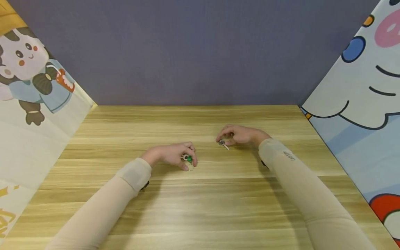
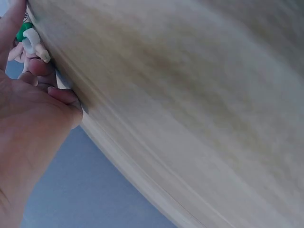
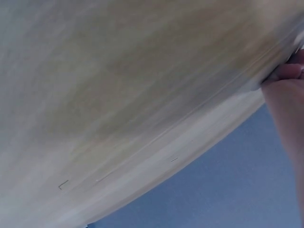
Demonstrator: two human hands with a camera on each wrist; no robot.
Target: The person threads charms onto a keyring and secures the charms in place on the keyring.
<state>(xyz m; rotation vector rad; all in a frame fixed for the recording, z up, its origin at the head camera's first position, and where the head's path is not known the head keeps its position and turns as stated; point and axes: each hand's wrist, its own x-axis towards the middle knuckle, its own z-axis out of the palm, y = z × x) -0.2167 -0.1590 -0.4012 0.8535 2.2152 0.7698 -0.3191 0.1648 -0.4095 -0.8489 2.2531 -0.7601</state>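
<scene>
On the left of the wooden table (image 1: 200, 208), my left hand (image 1: 175, 154) pinches a small green, white and cream trinket (image 1: 189, 159) between thumb and fingers. The left wrist view shows that trinket (image 2: 31, 40) at the upper left, with a green part, a white curved part and a cream end. Farther back to the right, my right hand (image 1: 242, 134) pinches a small key (image 1: 223, 143) with a dark head and a pale shaft. In the right wrist view only part of the right hand (image 3: 289, 95) appears at the edge, and the key is mostly hidden.
A dark grey-blue panel (image 1: 200, 52) rises behind the table's far edge. Walls with cartoon prints stand at the left side (image 1: 40, 86) and the right side (image 1: 353, 100).
</scene>
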